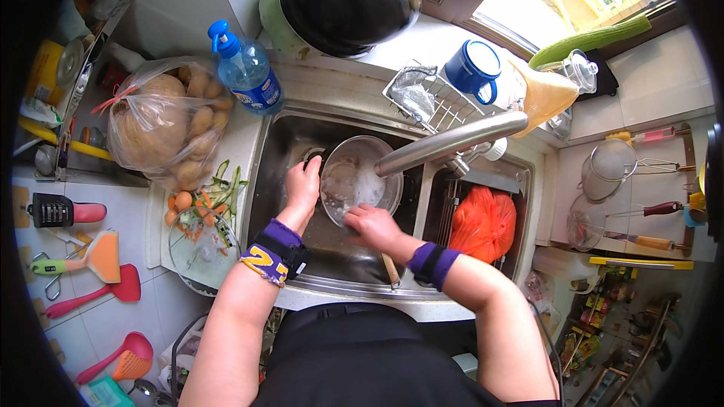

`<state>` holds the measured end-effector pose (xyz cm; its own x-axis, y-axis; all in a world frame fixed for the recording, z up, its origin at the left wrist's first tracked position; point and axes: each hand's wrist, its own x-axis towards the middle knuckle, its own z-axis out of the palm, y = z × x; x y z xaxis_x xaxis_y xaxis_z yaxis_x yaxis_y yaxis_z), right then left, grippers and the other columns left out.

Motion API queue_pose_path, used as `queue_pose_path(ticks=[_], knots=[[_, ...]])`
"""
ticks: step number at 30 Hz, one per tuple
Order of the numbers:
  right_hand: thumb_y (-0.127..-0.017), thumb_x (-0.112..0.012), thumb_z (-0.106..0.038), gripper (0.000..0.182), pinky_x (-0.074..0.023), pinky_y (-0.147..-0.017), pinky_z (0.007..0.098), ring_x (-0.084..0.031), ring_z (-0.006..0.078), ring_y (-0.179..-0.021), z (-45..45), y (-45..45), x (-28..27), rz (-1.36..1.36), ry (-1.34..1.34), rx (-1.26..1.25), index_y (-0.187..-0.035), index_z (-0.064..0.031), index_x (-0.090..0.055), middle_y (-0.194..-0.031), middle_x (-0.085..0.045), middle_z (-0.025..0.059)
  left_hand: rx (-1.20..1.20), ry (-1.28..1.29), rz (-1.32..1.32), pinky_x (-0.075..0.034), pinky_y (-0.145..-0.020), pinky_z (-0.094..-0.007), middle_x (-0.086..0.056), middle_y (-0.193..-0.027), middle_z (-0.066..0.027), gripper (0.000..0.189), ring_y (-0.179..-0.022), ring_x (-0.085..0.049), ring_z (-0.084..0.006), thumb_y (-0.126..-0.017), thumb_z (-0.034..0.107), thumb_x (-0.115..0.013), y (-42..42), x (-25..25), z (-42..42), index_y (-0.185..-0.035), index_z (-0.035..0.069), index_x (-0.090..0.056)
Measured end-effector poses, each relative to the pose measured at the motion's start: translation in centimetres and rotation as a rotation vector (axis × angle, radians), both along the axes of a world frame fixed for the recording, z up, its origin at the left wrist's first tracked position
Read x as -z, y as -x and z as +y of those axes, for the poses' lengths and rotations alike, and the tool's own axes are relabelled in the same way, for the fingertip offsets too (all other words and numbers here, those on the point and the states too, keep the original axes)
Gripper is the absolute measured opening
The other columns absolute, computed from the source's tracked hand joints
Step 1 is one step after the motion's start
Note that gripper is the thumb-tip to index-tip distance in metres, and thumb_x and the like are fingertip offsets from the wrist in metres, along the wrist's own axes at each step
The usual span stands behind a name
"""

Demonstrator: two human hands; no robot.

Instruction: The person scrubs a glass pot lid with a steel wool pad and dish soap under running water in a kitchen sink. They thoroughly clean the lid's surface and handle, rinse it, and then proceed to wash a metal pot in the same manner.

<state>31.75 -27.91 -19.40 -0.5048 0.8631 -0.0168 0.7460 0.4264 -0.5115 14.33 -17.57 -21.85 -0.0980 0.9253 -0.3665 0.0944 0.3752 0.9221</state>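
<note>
A round metal pot (pixel 335 203) with foamy water in it sits in the left sink basin (pixel 271 192), under the curved steel faucet (pixel 452 144). My left hand (pixel 303 187) grips the pot's dark side handle at its left. At the pot's lower rim is my right hand (pixel 370 229), its fingers bent; whether they hold anything is hidden. Below that hand, a wooden handle (pixel 390 270) leans against the front edge of the basin. Both of my wrists wear purple bands.
An orange plastic bag (pixel 486 223) lies in the right basin. Left of the sink are vegetable peels (pixel 226 186), a glass lid (pixel 198 260), a bag of potatoes (pixel 169 124) and a blue pump bottle (pixel 249 76). Behind stand a wire rack (pixel 452 107) and a blue mug (pixel 472 68).
</note>
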Motion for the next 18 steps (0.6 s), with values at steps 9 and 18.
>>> queue_pose_path(ticks=[9,18], knots=[[-0.065,-0.076,-0.020,0.029,-0.0534,-0.071,0.0389,-0.060,0.0264,-0.088,0.1,0.3,0.5,0.085,0.043,0.037,-0.087,-0.0103,-0.058,-0.089,-0.059,0.0046,-0.098,0.035,0.053,-0.042,-0.058,-0.0417,-0.059,-0.061,-0.0152,0.046,-0.057,-0.053,-0.0236,-0.094,0.036,-0.058,0.5,1.9,-2.3,-0.075,-0.006,-0.062],[-0.067,-0.075,-0.019,0.026,-0.0545,-0.074,0.0361,-0.060,0.0225,-0.093,-0.2,-3.2,1.0,0.008,0.001,-0.129,-0.089,-0.0131,-0.063,-0.097,-0.062,0.0007,-0.100,-0.008,0.004,-0.037,-0.043,-0.0308,-0.049,-0.056,-0.0018,0.040,-0.046,-0.047,-0.0130,-0.097,0.034,-0.057,-0.4,0.7,-3.2,-0.071,0.004,-0.054]])
